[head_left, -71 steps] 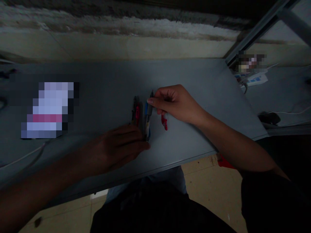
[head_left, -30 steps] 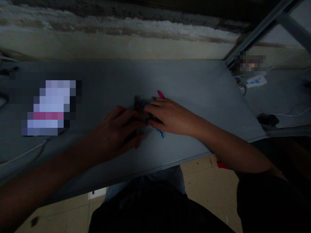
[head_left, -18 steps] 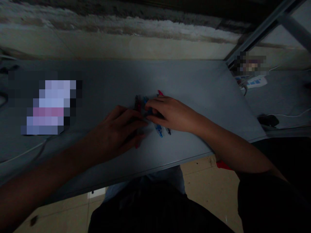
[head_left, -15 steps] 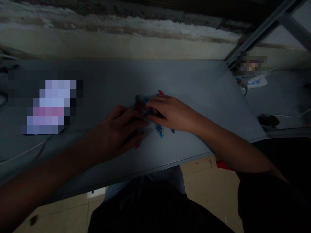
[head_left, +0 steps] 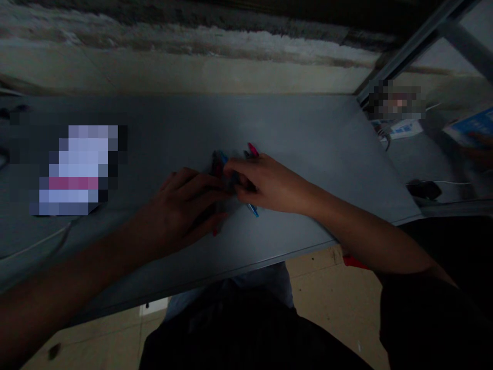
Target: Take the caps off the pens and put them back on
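Note:
Pens lie bunched between my two hands on a grey tabletop (head_left: 308, 133). My right hand (head_left: 265, 180) is closed, thumb and fingertips pinching a blue pen (head_left: 252, 209) whose lower end sticks out below the hand. Beyond that hand, a pink-red pen end (head_left: 252, 149) and a dark one show. My left hand (head_left: 185, 200) curls around a red pen (head_left: 214, 232); its lower tip peeks out by the thumb, and the fingers hide the rest. Dark and red pen ends (head_left: 216, 162) stand out above the left fingertips, and how many pens are there is hidden.
A blurred-out bright screen (head_left: 79, 164) stands on the left, with a white cable (head_left: 42, 241) below it. Past a metal frame (head_left: 408, 49) on the right is another desk with cables, a dark mouse-like object (head_left: 424, 189) and a person's hand (head_left: 481, 146) at a blue-and-white packet (head_left: 472, 126).
My right hand has shifted slightly left towards my left hand, its fingers closing tighter on the blue pen. My left hand has barely moved. Another person's hand and a blue packet have appeared at right.

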Tool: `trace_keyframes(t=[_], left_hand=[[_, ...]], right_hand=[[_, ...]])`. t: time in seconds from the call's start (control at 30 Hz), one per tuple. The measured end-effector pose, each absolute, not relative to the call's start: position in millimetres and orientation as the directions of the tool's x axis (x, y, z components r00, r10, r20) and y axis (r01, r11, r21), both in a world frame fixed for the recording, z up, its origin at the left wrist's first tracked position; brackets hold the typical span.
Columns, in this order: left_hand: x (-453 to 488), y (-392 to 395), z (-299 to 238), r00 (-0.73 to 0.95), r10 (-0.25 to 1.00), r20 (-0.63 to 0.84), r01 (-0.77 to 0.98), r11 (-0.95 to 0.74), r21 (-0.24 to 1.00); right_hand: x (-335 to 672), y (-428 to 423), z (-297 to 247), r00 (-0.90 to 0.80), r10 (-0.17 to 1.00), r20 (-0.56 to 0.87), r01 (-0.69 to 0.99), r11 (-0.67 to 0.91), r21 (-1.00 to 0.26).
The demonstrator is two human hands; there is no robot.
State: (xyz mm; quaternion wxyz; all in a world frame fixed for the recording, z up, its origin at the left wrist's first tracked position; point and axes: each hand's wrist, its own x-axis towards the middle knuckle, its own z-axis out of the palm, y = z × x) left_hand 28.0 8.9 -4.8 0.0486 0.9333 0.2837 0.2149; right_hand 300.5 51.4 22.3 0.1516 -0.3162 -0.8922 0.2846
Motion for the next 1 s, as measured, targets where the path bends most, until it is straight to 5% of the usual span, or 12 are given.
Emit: trace_keyframes(t=[0.2,0.4,0.67,1.0], left_hand=[[32.0,3.9,5.5,0.744,0.514,0.426,0.441,-0.857,0.266],[32.2,-0.3,2.0,0.650,0.568,0.506,0.492,-0.821,0.289],[29.6,-4.8,6.1,0.558,0.652,0.514,0.595,-0.746,0.300],[27.9,1.9,5.9,0.624,0.540,0.565,0.579,-0.805,0.130]], right_hand=[[293.2,40.5,21.3,-0.570,0.796,0.201,0.079,0.297,-0.952],[284.4,35.7,25.0,-0.653,0.757,0.020,-0.115,-0.073,-0.991],[286.8,38.6,39.6,-0.480,0.871,0.106,0.006,0.124,-0.992],[286.2,43.1,33.7,-0.601,0.799,-0.016,-0.033,-0.045,-0.998]])
